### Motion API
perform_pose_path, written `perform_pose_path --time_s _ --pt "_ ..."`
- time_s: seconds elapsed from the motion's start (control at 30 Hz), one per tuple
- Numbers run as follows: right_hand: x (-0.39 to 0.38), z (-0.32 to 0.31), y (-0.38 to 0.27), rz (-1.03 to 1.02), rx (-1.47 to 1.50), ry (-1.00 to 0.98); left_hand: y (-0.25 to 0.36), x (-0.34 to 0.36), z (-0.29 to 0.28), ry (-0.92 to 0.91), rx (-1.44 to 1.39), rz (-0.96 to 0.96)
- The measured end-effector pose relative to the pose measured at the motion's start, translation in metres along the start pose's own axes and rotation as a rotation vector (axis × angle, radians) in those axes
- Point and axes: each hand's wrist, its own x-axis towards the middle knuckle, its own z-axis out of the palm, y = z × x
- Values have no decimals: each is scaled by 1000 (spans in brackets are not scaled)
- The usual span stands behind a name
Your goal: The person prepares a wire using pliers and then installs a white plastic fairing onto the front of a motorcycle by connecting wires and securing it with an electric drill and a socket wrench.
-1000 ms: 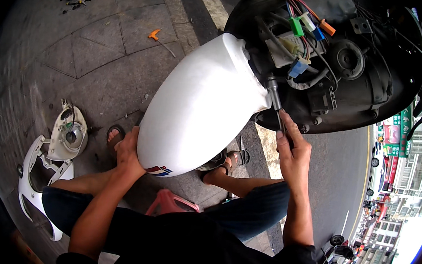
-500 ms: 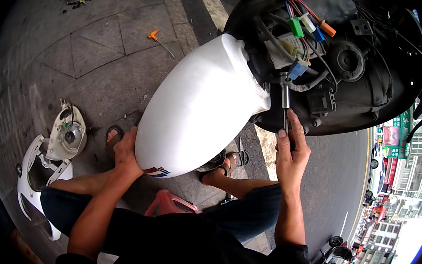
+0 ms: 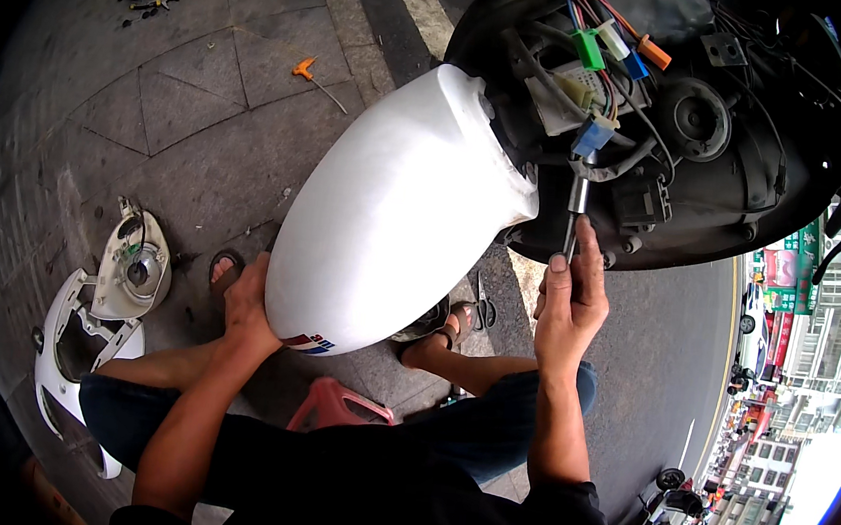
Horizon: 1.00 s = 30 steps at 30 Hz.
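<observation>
A large white scooter fender [image 3: 383, 229] bulges toward me, its far edge against the dark underside of the scooter [image 3: 728, 179]. My left hand [image 3: 249, 298] holds the fender's near left side; the fingertips are hidden behind it. My right hand [image 3: 574, 298] grips a slim socket wrench [image 3: 572, 236], thumb and forefinger along its shaft. The wrench's shiny socket end points up into the scooter, just right of the fender's rim. Its tip is covered by a pale blue connector [image 3: 595, 136] and a hose.
Green [image 3: 588, 50] and orange connectors [image 3: 654, 53] dangle on wires near a round horn [image 3: 694, 121]. An orange-handled tool [image 3: 305, 68], a headlight unit [image 3: 137, 263], a white panel [image 3: 58, 351] and scissors [image 3: 483, 306] lie on the pavement. A red stool [image 3: 343, 403] stands below me.
My right hand and forearm have shifted slightly left, and the wrench's shaft now leans more to the right at its top. The left hand and fender have barely moved.
</observation>
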Motion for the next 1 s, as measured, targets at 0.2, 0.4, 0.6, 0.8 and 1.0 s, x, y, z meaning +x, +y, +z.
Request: perform_pose_path --time_s 0.2,0.4,0.6,0.8,1.0 --pt "5 -8 -4 49 -1 -80 -3 4 3 -38 121 45" --pt "5 -16 -7 100 -31 -164 4 0 -4 -4 61 9" --pt "8 -21 -8 135 27 -111 4 2 -3 32 97 83" --pt "9 -21 -7 115 66 -146 1 1 -2 14 116 78" --pt "9 -17 -4 57 19 -153 1 1 -3 27 107 35"
